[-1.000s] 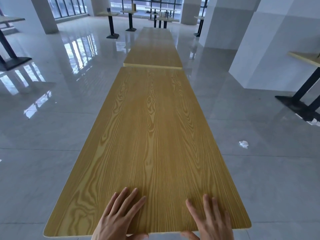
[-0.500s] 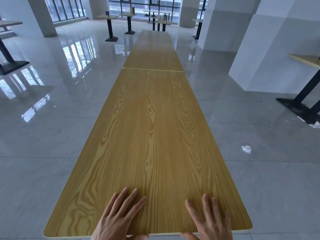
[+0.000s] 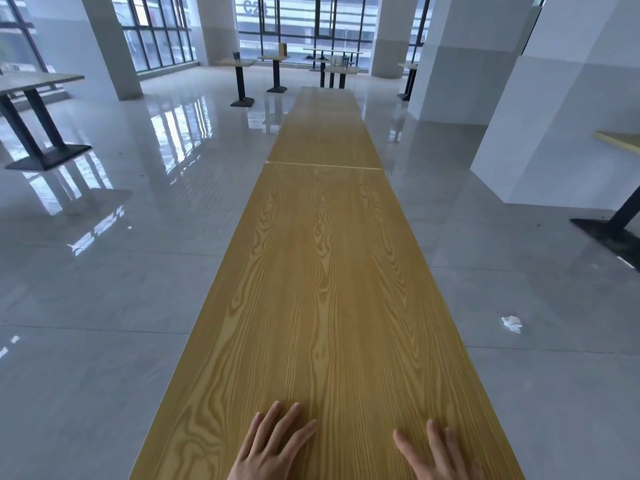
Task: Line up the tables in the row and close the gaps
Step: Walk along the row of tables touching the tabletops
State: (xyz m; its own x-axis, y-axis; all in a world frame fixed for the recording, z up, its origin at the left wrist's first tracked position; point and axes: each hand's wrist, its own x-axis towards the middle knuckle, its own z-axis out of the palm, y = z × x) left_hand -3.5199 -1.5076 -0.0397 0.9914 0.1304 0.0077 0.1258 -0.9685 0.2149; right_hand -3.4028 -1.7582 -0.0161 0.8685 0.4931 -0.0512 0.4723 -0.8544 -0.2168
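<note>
Both hands lie flat, palms down, on the near end of a long wood-grain desk [image 3: 322,289]: the left hand [image 3: 266,452] sits left of centre with fingers spread and straight, the right hand [image 3: 440,459] sits toward the right side, fingers likewise extended. Neither hand has a closed grip on anything; both are open and pressing on the top. The far edge of this desk meets the next desk [image 3: 325,136] in the row, the two tops touching along a thin pale seam with their side edges roughly in line, the near one showing slightly wider at the joint. The row runs on toward the windows. On the glossy grey floor [image 3: 104,306] to the right lies a crumpled white scrap of paper [image 3: 512,323]. Small pedestal tables [image 3: 239,64] stand apart near the windows.
</note>
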